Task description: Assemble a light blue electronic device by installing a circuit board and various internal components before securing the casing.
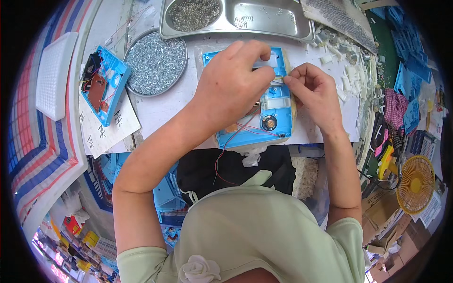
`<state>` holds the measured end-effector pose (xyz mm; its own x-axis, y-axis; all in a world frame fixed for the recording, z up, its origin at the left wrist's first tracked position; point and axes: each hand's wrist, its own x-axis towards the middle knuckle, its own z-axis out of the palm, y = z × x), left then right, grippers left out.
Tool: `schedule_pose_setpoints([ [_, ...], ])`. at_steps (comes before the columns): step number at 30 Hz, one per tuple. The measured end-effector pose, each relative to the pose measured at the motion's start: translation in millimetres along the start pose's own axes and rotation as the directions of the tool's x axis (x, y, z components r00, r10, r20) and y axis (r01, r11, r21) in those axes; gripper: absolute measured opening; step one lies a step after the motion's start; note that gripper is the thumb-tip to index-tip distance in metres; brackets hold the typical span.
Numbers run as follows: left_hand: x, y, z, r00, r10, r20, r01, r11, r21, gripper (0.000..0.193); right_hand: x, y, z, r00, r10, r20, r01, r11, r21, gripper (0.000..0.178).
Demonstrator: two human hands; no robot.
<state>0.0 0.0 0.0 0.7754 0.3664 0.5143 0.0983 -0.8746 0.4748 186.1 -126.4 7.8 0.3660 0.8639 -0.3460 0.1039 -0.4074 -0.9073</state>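
Note:
A blue plastic housing (255,136) lies face down on the table in front of me, with a small round speaker (269,123), thin red wires (245,126) and translucent white pieces (276,103) inside it. Over its upper part, my left hand (236,85) is closed, thumb and fingers curled together near a small pale part (276,81). My right hand (315,89) pinches at the housing's right edge, beside that same part. Whatever sits between the fingertips of either hand is too small or hidden to name.
A round tray of small silvery screws (156,61) stands left. Beside it, a second blue housing (109,87) with wiring rests on paper (113,123). A metal tray (269,30) with springs lies at the back. Loose white plastic pieces (351,78) cover the right side.

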Motion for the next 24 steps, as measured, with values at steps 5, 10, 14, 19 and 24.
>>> schedule_pose_setpoints([
  [5,8.0,-6.1,1.6,0.996,0.02,0.092,-0.022,1.0,0.02,0.019,-3.8,2.8,-3.9,1.0,0.031,-0.008,-0.03,0.997,0.07,0.02],
  [10,29.8,3.9,-11.2,0.989,0.037,0.143,-0.046,0.997,0.058,0.017,51.7,-71.0,-126.4,0.926,-0.375,-0.03,0.279,0.737,-0.615,0.026],
  [14,38.7,14.9,-9.3,0.969,0.031,0.244,-0.053,0.995,0.081,0.02,112.1,-86.7,-331.7,0.97,-0.018,-0.242,-0.229,0.262,-0.937,0.026],
  [19,39.9,13.1,-7.1,0.947,-0.149,0.286,0.118,0.985,0.124,0.027,109.5,13.2,-479.6,0.844,0.233,-0.483,-0.406,-0.31,-0.86,0.039],
  [24,32.1,9.3,-4.3,0.906,-0.298,0.3,0.294,0.954,0.057,0.031,113.9,51.3,-523.0,0.859,0.15,-0.49,-0.464,-0.174,-0.868,0.03],
])
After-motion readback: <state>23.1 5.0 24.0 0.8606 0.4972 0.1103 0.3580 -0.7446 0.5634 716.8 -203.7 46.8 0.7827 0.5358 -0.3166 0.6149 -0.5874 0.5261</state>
